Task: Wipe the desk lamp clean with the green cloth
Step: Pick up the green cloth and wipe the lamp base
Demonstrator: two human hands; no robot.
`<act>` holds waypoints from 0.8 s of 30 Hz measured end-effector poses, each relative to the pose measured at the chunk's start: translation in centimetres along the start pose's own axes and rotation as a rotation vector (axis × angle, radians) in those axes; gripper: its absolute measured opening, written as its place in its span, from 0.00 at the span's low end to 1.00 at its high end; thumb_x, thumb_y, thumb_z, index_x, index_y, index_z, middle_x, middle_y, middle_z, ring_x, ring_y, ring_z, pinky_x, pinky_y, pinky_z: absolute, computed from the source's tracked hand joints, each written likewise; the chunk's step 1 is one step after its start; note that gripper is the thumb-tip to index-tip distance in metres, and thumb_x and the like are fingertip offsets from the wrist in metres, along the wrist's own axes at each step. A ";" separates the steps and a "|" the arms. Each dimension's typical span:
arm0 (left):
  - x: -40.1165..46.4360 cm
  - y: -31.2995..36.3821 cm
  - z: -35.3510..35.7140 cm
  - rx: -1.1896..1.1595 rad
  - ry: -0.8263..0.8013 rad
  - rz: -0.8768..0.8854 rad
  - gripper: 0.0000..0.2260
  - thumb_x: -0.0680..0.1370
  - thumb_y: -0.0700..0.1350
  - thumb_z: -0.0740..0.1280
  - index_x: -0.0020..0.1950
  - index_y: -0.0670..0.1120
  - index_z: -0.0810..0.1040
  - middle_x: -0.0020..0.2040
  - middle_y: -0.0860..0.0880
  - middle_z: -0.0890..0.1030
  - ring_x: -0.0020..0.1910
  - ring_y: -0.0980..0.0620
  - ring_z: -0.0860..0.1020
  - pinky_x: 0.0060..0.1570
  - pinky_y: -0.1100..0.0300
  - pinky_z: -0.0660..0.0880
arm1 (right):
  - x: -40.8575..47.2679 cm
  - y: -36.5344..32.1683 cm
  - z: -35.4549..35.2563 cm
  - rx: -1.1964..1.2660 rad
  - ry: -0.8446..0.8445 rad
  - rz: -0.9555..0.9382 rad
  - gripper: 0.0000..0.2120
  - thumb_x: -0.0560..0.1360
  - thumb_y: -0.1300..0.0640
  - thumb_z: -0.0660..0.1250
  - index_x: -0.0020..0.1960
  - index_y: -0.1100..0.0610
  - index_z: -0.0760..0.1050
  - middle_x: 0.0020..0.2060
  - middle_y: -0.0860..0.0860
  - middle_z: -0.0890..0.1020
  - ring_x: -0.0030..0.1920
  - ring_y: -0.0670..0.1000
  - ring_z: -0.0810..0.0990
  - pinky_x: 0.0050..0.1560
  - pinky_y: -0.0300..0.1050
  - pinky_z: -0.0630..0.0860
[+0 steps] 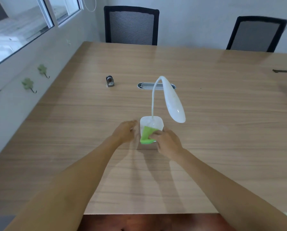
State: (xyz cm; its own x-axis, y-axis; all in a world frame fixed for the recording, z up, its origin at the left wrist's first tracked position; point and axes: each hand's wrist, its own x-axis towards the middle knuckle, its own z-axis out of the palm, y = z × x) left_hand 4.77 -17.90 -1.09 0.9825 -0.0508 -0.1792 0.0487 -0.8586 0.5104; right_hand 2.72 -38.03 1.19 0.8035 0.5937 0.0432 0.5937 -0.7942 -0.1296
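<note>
A white desk lamp stands mid-table: a square base (153,122), a thin curved neck and a long drooping head (173,102). The green cloth (147,135) lies over the near part of the base. My right hand (168,141) grips the cloth and presses it on the base. My left hand (125,131) is at the base's left side, fingers curled toward its edge; whether it touches is unclear because it is blurred.
The wooden table (222,130) spreads wide around the lamp. A small metal object (109,81) and an oval cable slot (146,85) lie beyond the lamp. Two black chairs (131,25) stand at the far side. A wall with hooks runs along the left.
</note>
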 end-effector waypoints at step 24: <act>2.9 -0.8 -1.1 0.173 -0.228 0.264 0.30 0.71 0.48 0.48 0.73 0.44 0.64 0.75 0.46 0.65 0.71 0.46 0.67 0.73 0.58 0.58 | 0.3 -1.7 1.1 -0.137 0.135 0.125 0.22 0.52 0.63 0.76 0.44 0.47 0.82 0.37 0.44 0.84 0.35 0.54 0.79 0.31 0.41 0.75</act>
State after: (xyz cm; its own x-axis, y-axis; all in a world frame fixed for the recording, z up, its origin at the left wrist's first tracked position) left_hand 7.78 -16.82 -1.07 0.8911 -0.3766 -0.2532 -0.2501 -0.8732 0.4183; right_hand 1.91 -36.35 0.31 0.8640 0.4745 0.1683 0.4824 -0.8759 -0.0070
